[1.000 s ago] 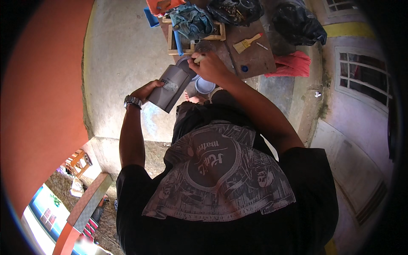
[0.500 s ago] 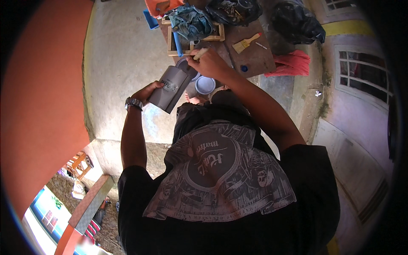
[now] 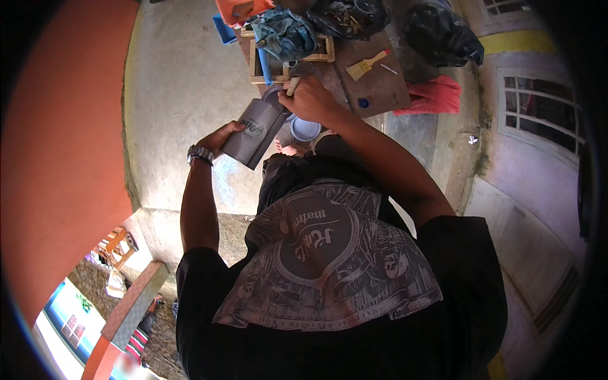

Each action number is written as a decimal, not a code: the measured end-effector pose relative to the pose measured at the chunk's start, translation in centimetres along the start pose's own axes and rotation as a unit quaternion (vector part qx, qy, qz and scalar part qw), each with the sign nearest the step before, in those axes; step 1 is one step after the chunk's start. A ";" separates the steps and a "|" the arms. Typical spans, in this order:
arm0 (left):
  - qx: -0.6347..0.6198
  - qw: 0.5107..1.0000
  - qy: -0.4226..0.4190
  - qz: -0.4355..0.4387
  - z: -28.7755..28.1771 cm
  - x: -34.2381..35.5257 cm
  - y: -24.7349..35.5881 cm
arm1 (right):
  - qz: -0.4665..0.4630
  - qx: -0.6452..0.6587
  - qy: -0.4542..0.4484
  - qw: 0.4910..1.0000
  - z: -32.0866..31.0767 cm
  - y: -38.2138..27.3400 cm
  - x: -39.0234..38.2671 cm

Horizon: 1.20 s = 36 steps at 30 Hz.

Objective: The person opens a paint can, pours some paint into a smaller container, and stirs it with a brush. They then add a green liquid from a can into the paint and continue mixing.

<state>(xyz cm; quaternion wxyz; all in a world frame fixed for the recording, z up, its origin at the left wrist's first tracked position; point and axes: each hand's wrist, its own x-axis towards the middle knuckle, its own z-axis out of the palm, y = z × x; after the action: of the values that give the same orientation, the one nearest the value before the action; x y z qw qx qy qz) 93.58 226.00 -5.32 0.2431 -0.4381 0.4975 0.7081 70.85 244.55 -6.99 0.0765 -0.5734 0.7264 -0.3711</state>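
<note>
- Gripping the grey box (image 3: 253,131) by its left side, the left hand (image 3: 221,138) has its thumb on the lettered face; fingers half-curled, partly hidden.
- Up at the box's far end, the right hand (image 3: 309,100) is curled tight around a pale handle (image 3: 293,86); what tips that handle, I cannot tell.
- Edges now: the box is in the air, short of the table (image 3: 385,92), with a broad stretch of pale floor (image 3: 174,107) between it and the orange wall (image 3: 66,126).
- Counting up: one box, one flat brush (image 3: 365,66), one blue cap (image 3: 363,102), one red cloth (image 3: 434,95), two black bags, one on the table (image 3: 348,19), one beyond its right side (image 3: 443,35).
- And the box leans, long axis slanting from lower left to upper right, rounded end pointing away from the body, toward the table.
</note>
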 end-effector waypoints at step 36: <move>-0.069 0.997 0.009 -0.014 -1.7 2.2 -2.5 | -0.017 0.001 0.079 0.997 0.4 0.6 -0.7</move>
<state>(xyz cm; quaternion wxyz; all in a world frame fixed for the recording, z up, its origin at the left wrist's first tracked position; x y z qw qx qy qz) 95.08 225.26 -8.69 0.2177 -0.4673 0.4433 0.7333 70.88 245.04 -7.91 0.0129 -0.5542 0.7201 -0.4173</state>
